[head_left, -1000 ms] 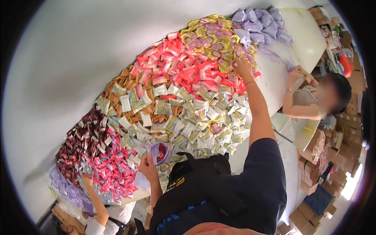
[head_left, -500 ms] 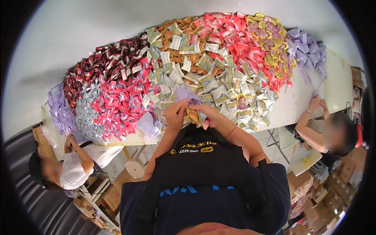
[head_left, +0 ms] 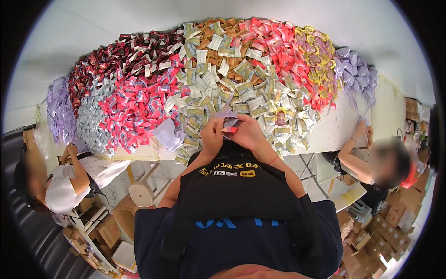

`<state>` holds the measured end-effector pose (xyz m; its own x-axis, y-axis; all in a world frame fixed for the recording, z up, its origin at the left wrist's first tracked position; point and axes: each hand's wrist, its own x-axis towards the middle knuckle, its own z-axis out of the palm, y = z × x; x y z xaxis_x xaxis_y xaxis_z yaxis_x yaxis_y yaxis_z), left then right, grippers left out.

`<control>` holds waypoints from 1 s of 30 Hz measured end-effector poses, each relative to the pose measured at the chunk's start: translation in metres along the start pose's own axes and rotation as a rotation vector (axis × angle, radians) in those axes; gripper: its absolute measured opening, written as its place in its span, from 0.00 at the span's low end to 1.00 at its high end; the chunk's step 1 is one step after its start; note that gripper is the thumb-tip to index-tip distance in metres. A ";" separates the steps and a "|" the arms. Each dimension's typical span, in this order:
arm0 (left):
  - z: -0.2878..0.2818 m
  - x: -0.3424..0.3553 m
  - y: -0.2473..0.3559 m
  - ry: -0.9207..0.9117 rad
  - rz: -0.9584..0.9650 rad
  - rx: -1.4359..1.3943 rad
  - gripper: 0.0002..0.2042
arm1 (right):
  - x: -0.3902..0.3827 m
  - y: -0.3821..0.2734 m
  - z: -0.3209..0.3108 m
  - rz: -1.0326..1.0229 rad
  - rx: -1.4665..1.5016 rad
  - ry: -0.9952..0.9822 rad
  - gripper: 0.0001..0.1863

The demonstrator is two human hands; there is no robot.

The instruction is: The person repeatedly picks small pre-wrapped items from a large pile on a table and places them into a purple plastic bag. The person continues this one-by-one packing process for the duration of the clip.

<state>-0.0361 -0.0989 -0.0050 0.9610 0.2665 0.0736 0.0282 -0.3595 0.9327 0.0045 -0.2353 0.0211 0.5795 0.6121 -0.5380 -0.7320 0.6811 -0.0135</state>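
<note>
My left hand and my right hand meet at the table's front, their fingers gripping a small lavender pouch with red-and-pink contents showing at its opening. Just beyond them lies a wide heap of white-and-green packets. Pink packets and a loose lavender bag lie to the left. Behind are piles of brown packets, red packets, yellow-edged packs and dark red packets. Part of what I hold is hidden by my fingers.
Co-workers sit at the left and right, hands at the table edge. Silver packets and lavender bags lie toward the table's ends. A round stool stands below; cardboard boxes are stacked at lower right.
My right hand has come down from the yellow-edged packs to join my left at the pouch. Since half a second ago less of the contents shows. The view has turned.
</note>
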 end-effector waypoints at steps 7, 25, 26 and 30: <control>0.003 0.002 0.004 -0.057 0.137 -0.034 0.04 | -0.013 0.000 -0.027 -0.268 -0.848 0.102 0.21; 0.039 0.020 -0.051 -0.231 -0.440 -0.563 0.07 | 0.039 -0.024 -0.047 -0.835 -1.855 0.499 0.14; 0.039 0.022 -0.055 -0.206 -0.509 -0.611 0.07 | 0.022 -0.026 -0.035 -0.931 -1.664 0.417 0.16; 0.043 0.021 -0.074 -0.200 -0.631 -0.647 0.08 | 0.004 -0.039 -0.083 -0.738 -1.670 0.513 0.28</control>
<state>-0.0057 -0.1050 -0.0876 0.8510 0.0617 -0.5215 0.4618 0.3848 0.7991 0.0060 -0.2926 -0.0504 0.9780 0.0442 -0.2041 -0.1537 -0.5095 -0.8466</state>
